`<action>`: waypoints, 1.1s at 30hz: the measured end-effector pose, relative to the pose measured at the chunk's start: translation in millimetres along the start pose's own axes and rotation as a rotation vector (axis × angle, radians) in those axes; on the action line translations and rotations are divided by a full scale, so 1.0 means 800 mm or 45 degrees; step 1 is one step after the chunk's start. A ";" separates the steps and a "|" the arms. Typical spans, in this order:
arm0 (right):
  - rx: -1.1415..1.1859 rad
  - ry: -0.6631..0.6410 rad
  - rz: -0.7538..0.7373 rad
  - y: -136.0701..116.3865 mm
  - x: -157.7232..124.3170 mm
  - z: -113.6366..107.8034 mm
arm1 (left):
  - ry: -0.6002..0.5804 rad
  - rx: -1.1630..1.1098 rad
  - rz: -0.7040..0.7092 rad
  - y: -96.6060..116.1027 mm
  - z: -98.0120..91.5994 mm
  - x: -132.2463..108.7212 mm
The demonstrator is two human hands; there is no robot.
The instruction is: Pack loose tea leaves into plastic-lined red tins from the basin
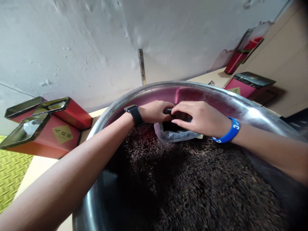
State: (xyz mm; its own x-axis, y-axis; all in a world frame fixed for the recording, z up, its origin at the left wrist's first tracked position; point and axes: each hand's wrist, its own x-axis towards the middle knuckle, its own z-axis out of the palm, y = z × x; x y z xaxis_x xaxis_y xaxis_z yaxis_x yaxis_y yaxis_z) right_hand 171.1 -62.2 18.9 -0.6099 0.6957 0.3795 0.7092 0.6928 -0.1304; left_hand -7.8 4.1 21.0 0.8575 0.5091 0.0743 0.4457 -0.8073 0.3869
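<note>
Inside a large metal basin, a clear plastic bag stands open among dark, twisted loose tea leaves. My left hand, with a black watch on its wrist, is closed at the bag's far edge. Beside it, my right hand, wearing a blue wristband, curls thumb and fingers over the bag's opening. Both hands' fingertips meet around a dark, shiny bit there, seemingly part of the bag's edge. Dark contents show within the bag. Some fingers are hidden behind the hands.
Red tins with dark rims stand at the left, one tin bearing a gold label and another holding crumpled plastic. Another red tin is at the right. Behind the basin rises a peeling wall. Yellow textured matting lies lower left.
</note>
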 end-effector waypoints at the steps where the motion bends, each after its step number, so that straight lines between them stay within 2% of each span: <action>1: 0.019 0.008 -0.019 -0.001 0.000 -0.001 | 0.007 0.010 0.001 -0.002 0.001 0.000; 7: 0.104 0.180 -0.115 -0.011 -0.001 -0.007 | 0.041 0.069 -0.039 -0.008 0.005 0.002; 9: 0.182 0.178 -0.124 -0.019 -0.004 -0.010 | 0.032 0.074 -0.056 -0.007 0.004 0.002; 11: 0.275 -0.013 -0.213 -0.028 -0.008 -0.008 | 0.017 0.071 -0.083 -0.006 0.004 0.002; 15: 0.303 -0.606 -0.572 -0.048 -0.020 0.010 | 0.007 0.083 -0.106 -0.005 0.003 0.001; 18: 0.302 -0.758 -0.681 -0.060 -0.030 0.030 | 0.007 0.088 -0.117 -0.006 0.003 0.001; 26: 0.241 -0.798 -0.747 -0.069 -0.044 0.064 | 0.000 0.114 -0.108 -0.007 0.003 0.002; 33: 0.312 -0.711 -0.671 -0.067 -0.030 0.046 | -0.005 0.098 -0.119 -0.005 0.003 0.002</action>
State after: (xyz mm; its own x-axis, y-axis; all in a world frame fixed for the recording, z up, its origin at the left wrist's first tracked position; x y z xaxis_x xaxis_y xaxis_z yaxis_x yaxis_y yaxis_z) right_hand 134.8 -109.2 -17.0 -0.9754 0.2125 -0.0583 0.2203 0.9332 -0.2839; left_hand -7.9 7.5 17.7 0.8120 0.5824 0.0377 0.5423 -0.7768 0.3201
